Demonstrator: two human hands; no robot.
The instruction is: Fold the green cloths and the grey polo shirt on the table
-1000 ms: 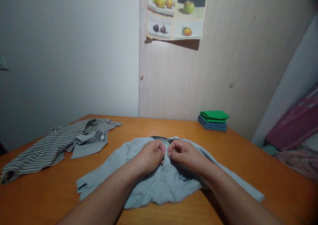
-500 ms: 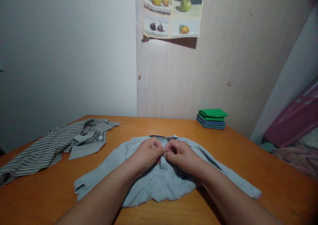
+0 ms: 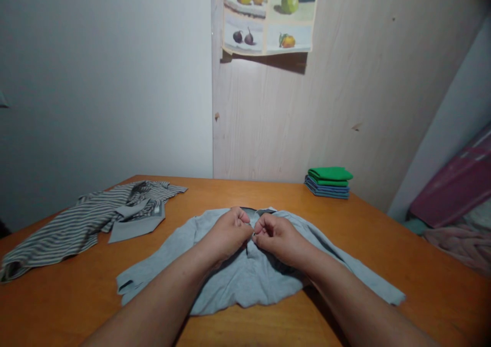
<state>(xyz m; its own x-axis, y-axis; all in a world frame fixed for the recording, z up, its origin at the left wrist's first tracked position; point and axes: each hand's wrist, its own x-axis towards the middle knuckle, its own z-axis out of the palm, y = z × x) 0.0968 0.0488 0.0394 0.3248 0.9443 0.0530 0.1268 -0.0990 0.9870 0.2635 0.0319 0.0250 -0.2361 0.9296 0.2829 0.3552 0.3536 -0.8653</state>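
A light grey long-sleeved shirt lies spread on the wooden table, collar at the far side and sleeves out to both sides. Both my hands meet at its front opening, just below the collar. My left hand pinches one edge of the opening between thumb and fingers. Close against it, my right hand pinches the other edge. The fingertips nearly touch; any button between them is too small to make out. My forearms cover parts of the shirt's body.
A striped shirt with a grey collar lies loosely on the table's left. At the back right stands a stack of folded green and blue cloths. A fruit poster hangs on the wall behind. Pinkish fabric lies beyond the right edge.
My left hand's fingers have shifted slightly at the shirt's opening, with the index finger lifted a little. My right hand stays almost in place. The view has moved slightly.
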